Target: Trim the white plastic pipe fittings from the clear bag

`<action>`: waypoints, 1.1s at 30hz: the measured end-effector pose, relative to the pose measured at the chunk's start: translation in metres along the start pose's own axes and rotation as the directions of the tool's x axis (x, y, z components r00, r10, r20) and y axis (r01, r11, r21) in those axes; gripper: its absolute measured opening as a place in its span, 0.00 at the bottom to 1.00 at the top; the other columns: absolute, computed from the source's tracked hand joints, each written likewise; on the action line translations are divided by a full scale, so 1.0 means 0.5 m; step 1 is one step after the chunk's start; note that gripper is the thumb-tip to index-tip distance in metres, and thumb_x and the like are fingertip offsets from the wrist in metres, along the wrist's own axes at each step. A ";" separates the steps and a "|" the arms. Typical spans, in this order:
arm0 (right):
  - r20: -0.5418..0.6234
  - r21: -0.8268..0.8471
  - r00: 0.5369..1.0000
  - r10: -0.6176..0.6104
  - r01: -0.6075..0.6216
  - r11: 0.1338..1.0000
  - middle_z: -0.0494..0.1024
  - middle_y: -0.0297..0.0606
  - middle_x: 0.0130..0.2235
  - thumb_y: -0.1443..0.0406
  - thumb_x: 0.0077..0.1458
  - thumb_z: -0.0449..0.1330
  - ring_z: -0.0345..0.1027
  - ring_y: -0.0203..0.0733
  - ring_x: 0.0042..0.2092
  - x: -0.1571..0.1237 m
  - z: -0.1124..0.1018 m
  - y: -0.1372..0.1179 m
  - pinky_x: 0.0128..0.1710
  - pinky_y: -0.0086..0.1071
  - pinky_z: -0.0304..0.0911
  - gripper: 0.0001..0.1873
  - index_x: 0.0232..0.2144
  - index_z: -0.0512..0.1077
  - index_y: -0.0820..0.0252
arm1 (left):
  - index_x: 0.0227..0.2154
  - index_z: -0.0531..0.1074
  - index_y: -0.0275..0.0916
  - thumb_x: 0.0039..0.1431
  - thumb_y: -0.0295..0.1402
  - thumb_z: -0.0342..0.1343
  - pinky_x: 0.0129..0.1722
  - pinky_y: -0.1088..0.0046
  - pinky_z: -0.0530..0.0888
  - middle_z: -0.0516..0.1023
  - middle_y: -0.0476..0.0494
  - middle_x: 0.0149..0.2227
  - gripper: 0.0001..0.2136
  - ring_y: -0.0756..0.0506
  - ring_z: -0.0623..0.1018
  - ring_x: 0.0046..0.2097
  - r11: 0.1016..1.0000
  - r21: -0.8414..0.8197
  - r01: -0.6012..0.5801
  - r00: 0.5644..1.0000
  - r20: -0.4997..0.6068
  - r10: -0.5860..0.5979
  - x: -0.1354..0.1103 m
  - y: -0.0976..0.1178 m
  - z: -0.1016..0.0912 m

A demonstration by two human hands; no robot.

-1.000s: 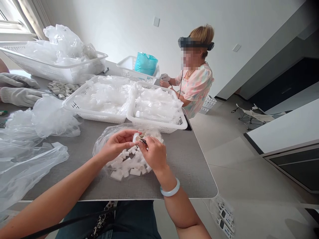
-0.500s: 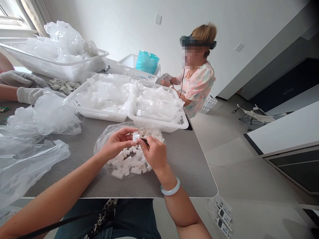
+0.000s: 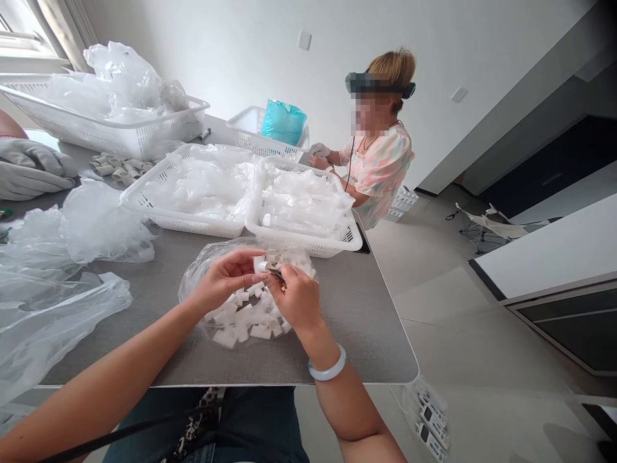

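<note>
Two hands meet mid-frame: left hand (image 3: 225, 280) and right hand (image 3: 297, 299) together pinch a small white plastic fitting (image 3: 263, 263) above the grey counter (image 3: 351, 321).

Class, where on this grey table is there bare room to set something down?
Bare: the table in front of the bag of white parts, up to the near edge, and to its right. Crowded: loose plastic left, baskets behind.

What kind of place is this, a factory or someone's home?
Likely a small piecework room rather than a factory floor: one grey table holds white baskets of bagged parts, a gloved co-worker sits at it, and the left hand and right hand pinch a small white fitting over a bag of them.
</note>
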State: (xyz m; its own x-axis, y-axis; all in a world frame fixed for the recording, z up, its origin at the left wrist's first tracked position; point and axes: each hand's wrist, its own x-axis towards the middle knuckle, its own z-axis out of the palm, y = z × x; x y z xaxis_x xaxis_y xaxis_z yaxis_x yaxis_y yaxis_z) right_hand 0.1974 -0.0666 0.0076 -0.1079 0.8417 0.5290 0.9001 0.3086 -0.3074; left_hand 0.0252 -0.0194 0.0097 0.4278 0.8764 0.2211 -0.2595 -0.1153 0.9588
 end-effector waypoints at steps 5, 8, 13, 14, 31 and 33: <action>0.017 -0.014 1.000 0.003 -0.003 1.000 0.70 0.35 0.22 0.45 0.69 0.37 0.65 0.34 0.25 0.001 -0.001 0.000 0.23 0.27 0.48 0.34 0.24 0.68 0.58 | 0.46 0.79 0.38 0.51 0.36 0.70 0.20 0.79 0.66 0.66 0.54 0.20 0.19 0.53 0.66 0.22 0.992 0.094 -0.079 0.997 -0.019 0.081 -0.003 0.004 0.004; 0.020 -0.011 1.000 0.000 0.001 1.000 0.71 0.35 0.22 0.46 0.69 0.38 0.66 0.34 0.25 0.000 -0.003 -0.002 0.23 0.27 0.48 0.33 0.24 0.68 0.58 | 0.48 0.78 0.39 0.52 0.36 0.70 0.19 0.78 0.66 0.66 0.54 0.19 0.20 0.53 0.66 0.21 0.984 0.145 -0.099 0.994 -0.021 0.103 -0.005 0.002 0.004; 0.014 -0.010 1.000 -0.004 0.004 1.000 0.71 0.35 0.21 0.49 0.70 0.39 0.66 0.33 0.24 -0.001 -0.004 -0.004 0.23 0.27 0.47 0.32 0.23 0.68 0.58 | 0.45 0.78 0.39 0.52 0.38 0.70 0.20 0.78 0.69 0.72 0.52 0.21 0.18 0.52 0.69 0.21 0.979 0.171 -0.112 0.989 -0.074 0.126 -0.008 -0.005 0.007; 0.017 -0.014 1.000 0.002 -0.002 1.000 0.71 0.35 0.21 0.49 0.70 0.39 0.66 0.33 0.24 -0.001 -0.003 -0.004 0.23 0.27 0.47 0.32 0.23 0.68 0.58 | 0.46 0.78 0.39 0.52 0.39 0.70 0.21 0.78 0.70 0.73 0.52 0.21 0.19 0.52 0.71 0.22 0.982 0.160 -0.100 0.991 -0.069 0.112 -0.008 -0.004 0.007; 0.113 0.021 0.991 0.070 -0.073 0.997 0.68 0.33 0.20 0.45 0.69 0.37 0.61 0.33 0.21 0.004 -0.005 0.001 0.21 0.27 0.45 0.34 0.24 0.67 0.58 | 0.45 0.77 0.38 0.56 0.41 0.67 0.45 0.67 0.80 0.81 0.35 0.50 0.17 0.36 0.79 0.53 0.989 0.108 -0.101 0.993 -0.052 0.107 -0.007 0.002 0.001; 0.134 0.030 0.987 0.092 -0.097 0.995 0.68 0.33 0.20 0.44 0.68 0.36 0.60 0.33 0.20 0.004 -0.007 0.001 0.21 0.28 0.45 0.35 0.24 0.67 0.58 | 0.46 0.77 0.38 0.56 0.40 0.67 0.45 0.67 0.80 0.81 0.35 0.51 0.17 0.37 0.79 0.54 0.989 0.096 -0.111 0.992 -0.043 0.115 -0.008 0.001 0.002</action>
State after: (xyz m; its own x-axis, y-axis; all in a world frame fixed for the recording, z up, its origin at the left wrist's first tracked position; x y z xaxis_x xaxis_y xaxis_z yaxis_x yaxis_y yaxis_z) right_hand 0.1989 -0.0662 0.0112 -0.0802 0.9183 0.3878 0.8932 0.2388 -0.3810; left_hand 0.0242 -0.0233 0.0096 0.3576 0.8764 0.3224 -0.2212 -0.2560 0.9410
